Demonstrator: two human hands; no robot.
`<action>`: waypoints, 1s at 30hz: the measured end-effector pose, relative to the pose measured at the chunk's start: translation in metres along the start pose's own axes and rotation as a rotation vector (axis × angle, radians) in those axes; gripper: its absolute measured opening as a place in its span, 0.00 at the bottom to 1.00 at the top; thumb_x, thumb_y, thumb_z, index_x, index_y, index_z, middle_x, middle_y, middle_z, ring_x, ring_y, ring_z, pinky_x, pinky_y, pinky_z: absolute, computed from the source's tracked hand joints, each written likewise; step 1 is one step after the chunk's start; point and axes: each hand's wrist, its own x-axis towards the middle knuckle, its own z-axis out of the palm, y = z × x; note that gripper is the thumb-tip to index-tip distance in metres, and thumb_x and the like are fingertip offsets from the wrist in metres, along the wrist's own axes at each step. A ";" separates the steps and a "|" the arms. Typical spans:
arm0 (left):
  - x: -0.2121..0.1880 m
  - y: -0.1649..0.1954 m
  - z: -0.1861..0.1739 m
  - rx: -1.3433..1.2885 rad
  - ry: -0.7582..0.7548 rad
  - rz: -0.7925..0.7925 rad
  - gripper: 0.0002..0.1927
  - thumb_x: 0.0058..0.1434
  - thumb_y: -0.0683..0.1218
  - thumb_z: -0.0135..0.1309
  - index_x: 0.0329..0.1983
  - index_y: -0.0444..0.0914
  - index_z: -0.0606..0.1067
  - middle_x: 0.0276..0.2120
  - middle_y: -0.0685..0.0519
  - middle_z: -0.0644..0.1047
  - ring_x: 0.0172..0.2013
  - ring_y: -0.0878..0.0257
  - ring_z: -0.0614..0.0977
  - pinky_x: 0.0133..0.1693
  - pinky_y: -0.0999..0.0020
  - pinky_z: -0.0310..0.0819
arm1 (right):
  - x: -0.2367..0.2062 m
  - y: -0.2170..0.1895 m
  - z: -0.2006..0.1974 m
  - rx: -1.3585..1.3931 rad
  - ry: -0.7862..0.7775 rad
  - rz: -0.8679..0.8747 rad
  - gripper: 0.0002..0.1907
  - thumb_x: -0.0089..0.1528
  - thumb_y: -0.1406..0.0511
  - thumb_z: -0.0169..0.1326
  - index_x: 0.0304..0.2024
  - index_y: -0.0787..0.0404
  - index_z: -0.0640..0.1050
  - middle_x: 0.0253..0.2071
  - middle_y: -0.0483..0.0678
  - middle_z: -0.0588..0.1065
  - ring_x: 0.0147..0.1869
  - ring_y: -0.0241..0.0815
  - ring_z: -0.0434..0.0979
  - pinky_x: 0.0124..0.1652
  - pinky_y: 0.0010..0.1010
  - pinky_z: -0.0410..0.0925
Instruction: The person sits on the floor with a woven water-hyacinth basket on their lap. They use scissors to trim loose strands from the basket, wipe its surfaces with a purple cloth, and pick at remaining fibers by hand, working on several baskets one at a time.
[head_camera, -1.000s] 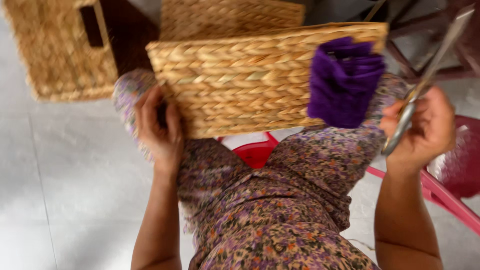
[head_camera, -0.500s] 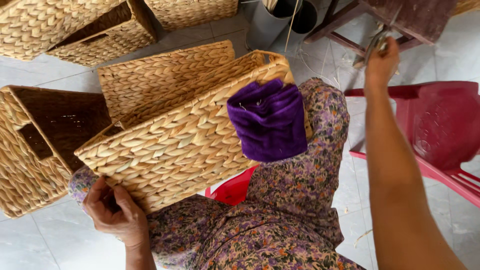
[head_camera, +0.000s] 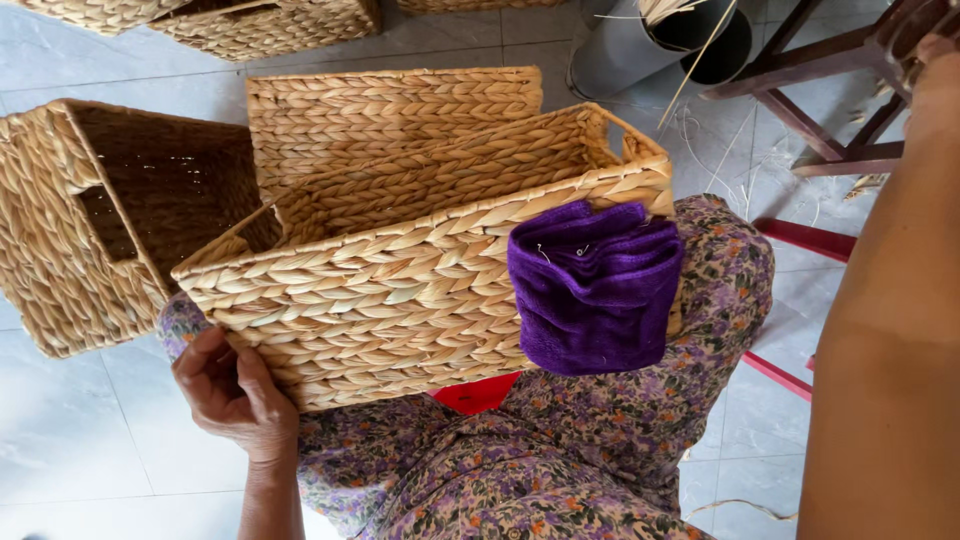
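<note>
The left hand (head_camera: 232, 392) is clasping the near lower corner of the woven basket (head_camera: 420, 260) on the lap, a purple cloth (head_camera: 592, 285) hanging beyond that grip, while the right arm (head_camera: 885, 330) is now reaching farther away than before, its hand's closure out of sight.

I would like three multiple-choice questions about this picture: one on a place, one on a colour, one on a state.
1. Where does the cloth hang?
A. over the rim of the basket on the lap
B. on the floor
C. on the wooden stool

2. What colour is it?
A. red
B. purple
C. white

3. How is the left hand?
A. resting flat on the floor
B. gripping the basket's lower corner
C. holding the cloth

Answers: 1 A, it is draped over the rim; 2 B, plainly purple; 3 B, its fingers curl on the woven corner.
</note>
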 end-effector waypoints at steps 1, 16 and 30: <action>0.000 0.001 0.000 -0.011 -0.002 0.009 0.10 0.79 0.40 0.49 0.60 0.31 0.68 0.48 0.50 0.76 0.43 0.67 0.80 0.48 0.75 0.76 | -0.003 -0.009 -0.003 0.016 -0.017 -0.011 0.22 0.59 0.76 0.48 0.57 0.70 0.75 0.47 0.52 0.79 0.35 0.29 0.75 0.35 0.23 0.68; 0.030 0.019 0.026 -0.393 -0.237 0.072 0.29 0.81 0.50 0.45 0.79 0.34 0.56 0.74 0.44 0.62 0.72 0.56 0.65 0.74 0.61 0.56 | -0.284 -0.224 -0.029 0.004 -0.279 -0.936 0.52 0.48 0.37 0.65 0.68 0.54 0.71 0.75 0.62 0.55 0.78 0.66 0.49 0.71 0.64 0.43; 0.039 0.015 0.039 -0.765 -0.286 -0.051 0.35 0.81 0.60 0.33 0.79 0.30 0.55 0.78 0.42 0.57 0.79 0.53 0.56 0.79 0.59 0.44 | -0.370 -0.350 0.074 0.283 -0.147 -1.002 0.44 0.56 0.50 0.73 0.70 0.51 0.67 0.73 0.54 0.61 0.76 0.59 0.63 0.74 0.55 0.57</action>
